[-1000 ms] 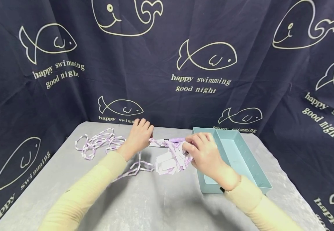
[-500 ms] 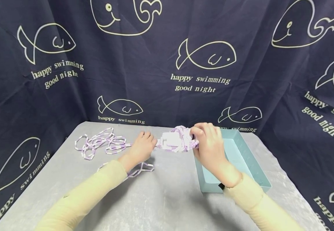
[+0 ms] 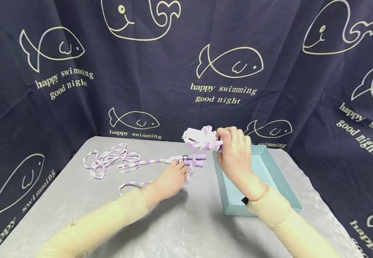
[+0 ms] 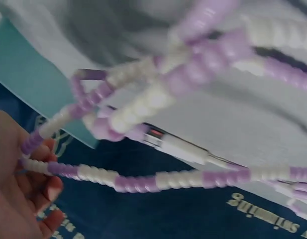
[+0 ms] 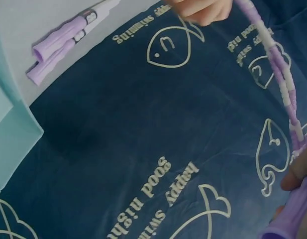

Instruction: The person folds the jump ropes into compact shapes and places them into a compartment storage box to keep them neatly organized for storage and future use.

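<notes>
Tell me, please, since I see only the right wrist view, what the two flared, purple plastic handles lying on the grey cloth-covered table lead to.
Observer: In the head view, a purple-and-white beaded plastic rope runs from those handles into a loose tangle at the left of the table.
Operator: Thank you; could you say what sticks out from the right hand?
Observer: The head view shows a wrapped purple-and-white bundle projecting from its grip, raised above the table.
Operator: And is the left hand holding anything?
Observer: Yes, the left wrist view shows a beaded purple-and-white strand running into its grasp.
</notes>
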Motion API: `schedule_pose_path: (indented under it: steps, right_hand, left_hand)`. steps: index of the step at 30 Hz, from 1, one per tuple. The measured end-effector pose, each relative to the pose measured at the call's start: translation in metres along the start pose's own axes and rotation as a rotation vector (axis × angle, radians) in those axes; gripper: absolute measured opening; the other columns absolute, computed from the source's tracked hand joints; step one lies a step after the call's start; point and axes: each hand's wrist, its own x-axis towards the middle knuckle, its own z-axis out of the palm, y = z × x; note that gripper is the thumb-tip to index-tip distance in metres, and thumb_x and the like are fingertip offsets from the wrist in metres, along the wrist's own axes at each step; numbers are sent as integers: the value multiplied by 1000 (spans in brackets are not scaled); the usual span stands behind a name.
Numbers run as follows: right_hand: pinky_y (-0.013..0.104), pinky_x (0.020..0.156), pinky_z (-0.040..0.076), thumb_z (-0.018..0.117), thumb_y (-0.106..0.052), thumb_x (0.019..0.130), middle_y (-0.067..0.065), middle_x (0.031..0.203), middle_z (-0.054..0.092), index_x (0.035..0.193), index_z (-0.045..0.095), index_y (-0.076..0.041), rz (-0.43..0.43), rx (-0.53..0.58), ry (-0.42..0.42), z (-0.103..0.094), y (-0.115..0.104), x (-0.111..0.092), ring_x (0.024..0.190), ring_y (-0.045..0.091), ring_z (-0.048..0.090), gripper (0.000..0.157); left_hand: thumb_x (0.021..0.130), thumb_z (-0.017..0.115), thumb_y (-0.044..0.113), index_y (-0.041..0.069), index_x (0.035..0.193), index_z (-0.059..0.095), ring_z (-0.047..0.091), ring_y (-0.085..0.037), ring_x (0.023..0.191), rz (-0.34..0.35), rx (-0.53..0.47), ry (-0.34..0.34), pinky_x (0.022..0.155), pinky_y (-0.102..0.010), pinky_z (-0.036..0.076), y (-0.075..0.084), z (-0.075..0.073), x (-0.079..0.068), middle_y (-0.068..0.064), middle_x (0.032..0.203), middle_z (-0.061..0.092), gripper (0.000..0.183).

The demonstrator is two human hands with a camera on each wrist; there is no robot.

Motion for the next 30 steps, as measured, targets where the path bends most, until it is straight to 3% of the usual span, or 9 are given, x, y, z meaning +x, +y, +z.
schedule_pose_path:
  steps: [4, 10, 16, 20, 25, 30]
  right_hand:
    - [46, 62, 32, 62, 12, 61, 14, 93, 54, 105, 50, -8, 68, -82, 6, 7, 10, 0, 79, 36, 49, 50]
    - [49, 65, 32, 56, 11, 65, 15, 92, 53, 104, 51, -8, 139, -182, 10, 15, 26, -2, 80, 38, 49, 44]
    - [49, 63, 32, 50, 4, 81, 15, 87, 52, 103, 54, -9, 122, -285, 18, 24, 38, -9, 75, 37, 47, 26]
    - [49, 61, 32, 42, -5, 89, 17, 86, 50, 103, 53, -10, 87, -379, -76, 29, 41, -16, 74, 38, 47, 19]
    - [48, 59, 32, 40, -10, 89, 19, 87, 49, 109, 52, -10, 45, -424, -236, 32, 41, -26, 78, 39, 47, 24]
    - [48, 58, 33, 39, -8, 88, 19, 87, 49, 110, 53, -10, -11, -418, -278, 36, 35, -35, 78, 39, 48, 26]
  left_hand:
    - [79, 63, 20, 14, 88, 64, 45, -20, 86, -62, 10, 36, 85, -38, 36, 12, -10, -1, 0, 84, 58, 11]
    - [74, 65, 21, 11, 82, 58, 46, -22, 85, -172, 42, 83, 86, -38, 37, 25, -34, -4, -3, 81, 58, 15]
    - [81, 49, 15, 11, 77, 55, 46, -23, 82, -234, 86, 188, 84, -38, 36, 30, -52, -6, -5, 75, 54, 9]
    - [81, 46, 14, 12, 74, 52, 43, -23, 78, -252, 90, 277, 81, -38, 35, 30, -64, -7, -4, 71, 49, 10]
    - [78, 45, 12, 12, 70, 51, 44, -23, 75, -240, 98, 401, 79, -38, 35, 25, -79, -6, -3, 69, 48, 9]
    - [80, 44, 12, 11, 72, 52, 48, -22, 74, -203, 128, 530, 76, -38, 36, 12, -95, 2, -4, 70, 52, 11]
